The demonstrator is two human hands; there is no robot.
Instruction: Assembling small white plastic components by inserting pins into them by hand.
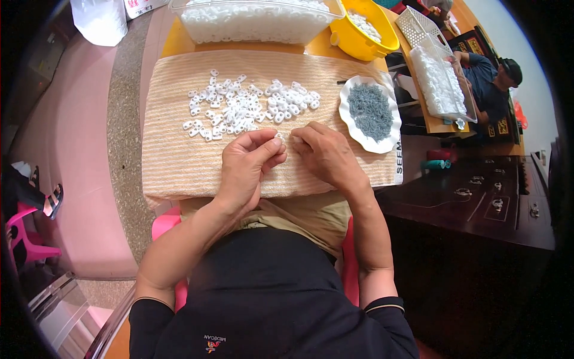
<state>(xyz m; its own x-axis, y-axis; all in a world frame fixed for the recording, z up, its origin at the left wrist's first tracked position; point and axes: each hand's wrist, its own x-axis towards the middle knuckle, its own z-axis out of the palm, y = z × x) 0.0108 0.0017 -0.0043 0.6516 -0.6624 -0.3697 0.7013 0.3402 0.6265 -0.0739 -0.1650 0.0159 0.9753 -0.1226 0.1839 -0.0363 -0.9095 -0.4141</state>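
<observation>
Your left hand point(246, 163) is over the near half of the towel, thumb and index pinching a small white piece point(279, 136); the other fingers curl under. Your right hand point(326, 152) is just right of it, back up, fingers bent with the tips drawn together near that piece. Can't tell if the right fingers grip anything; whatever is at the tips is too small to read.

The piece sits between your two hands, just on the near side of the loose pile of white parts point(239, 110). Those parts have holes and lie scattered mid-towel; a tighter cluster point(291, 99) adjoins on the right.

Right of the cluster: white scalloped dish point(345, 110) filled with small grey pieces point(371, 110). Short dark stick point(341, 82) by its upper left rim.

Striped beige towel point(170, 158) covers the counter point(179, 37). Beyond its far edge: clear bin point(254, 33) full of white parts, yellow basin point(351, 48) to its right with more inside.
</observation>
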